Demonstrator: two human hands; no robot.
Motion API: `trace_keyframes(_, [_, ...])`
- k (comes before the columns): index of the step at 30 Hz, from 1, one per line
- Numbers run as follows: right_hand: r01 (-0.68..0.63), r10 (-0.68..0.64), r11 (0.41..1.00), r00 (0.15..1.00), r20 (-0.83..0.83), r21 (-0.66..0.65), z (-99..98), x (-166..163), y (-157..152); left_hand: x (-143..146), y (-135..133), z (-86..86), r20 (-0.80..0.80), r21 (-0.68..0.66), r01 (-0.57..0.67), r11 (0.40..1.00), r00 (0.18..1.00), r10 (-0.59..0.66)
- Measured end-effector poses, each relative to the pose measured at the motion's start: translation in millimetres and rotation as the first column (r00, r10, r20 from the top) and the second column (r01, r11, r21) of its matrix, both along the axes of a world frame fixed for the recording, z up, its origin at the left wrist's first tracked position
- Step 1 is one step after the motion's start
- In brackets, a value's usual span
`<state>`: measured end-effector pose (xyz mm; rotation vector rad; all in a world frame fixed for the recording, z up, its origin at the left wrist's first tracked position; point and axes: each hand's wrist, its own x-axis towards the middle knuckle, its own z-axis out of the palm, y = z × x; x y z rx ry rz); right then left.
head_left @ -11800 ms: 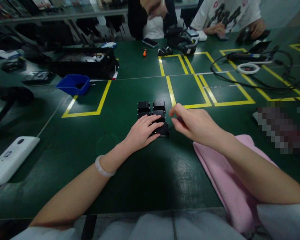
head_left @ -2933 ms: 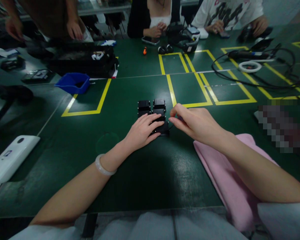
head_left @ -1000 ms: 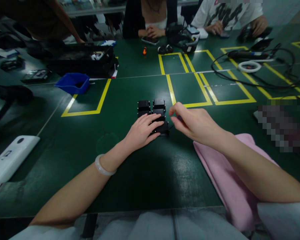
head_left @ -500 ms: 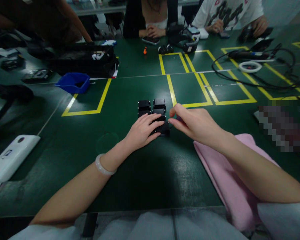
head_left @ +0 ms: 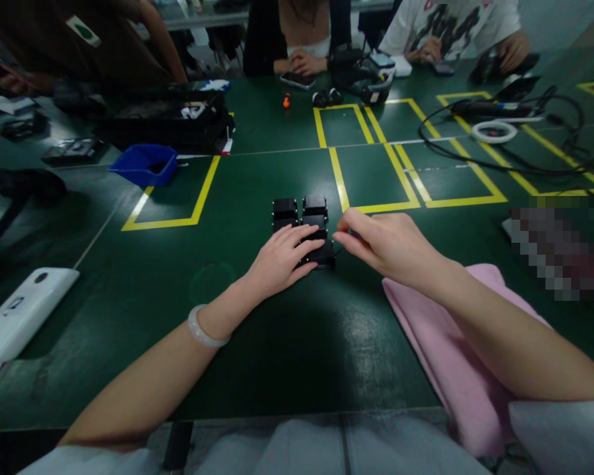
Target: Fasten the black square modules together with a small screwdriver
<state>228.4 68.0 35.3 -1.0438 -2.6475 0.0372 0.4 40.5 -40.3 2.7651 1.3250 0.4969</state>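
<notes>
Left hand (head_left: 274, 264): it is lying palm down with its fingers spread out, touching the black blocks (head_left: 313, 220) and hiding some of them.
Right hand (head_left: 391, 244): its thumb and finger are curling in tight, and they seem to be pinching a thin dark stick (head_left: 339, 251). Fingers are hiding most of it, so I cannot tell if it is a tool or a wire.
Slipping stick: if the right hand is pushing crooked, the tip could be skidding off and scratching the block, or poking the left thumb, which is sitting close by.
Sliding blocks: if the left hand is pressing too softly, they could be scooting over the smooth green table (head_left: 277, 369).
Black blocks: they are standing in two lines, under the left fingers and poking out past them. The near right block (head_left: 323, 254) is sitting just left of the right hand, with the stick reaching between them.
Pink cloth (head_left: 433, 310): it is lying apart from the blocks, off to the right.
</notes>
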Motion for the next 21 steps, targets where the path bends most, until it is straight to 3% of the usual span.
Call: trace_keyframes(21, [0.002, -0.005, 0.999, 0.999, -0.054, -0.040, 1.2, -0.9, -1.4, 0.0, -0.3, 0.1, 0.015, -0.002, -0.003, 1.000, 1.000, 0.003])
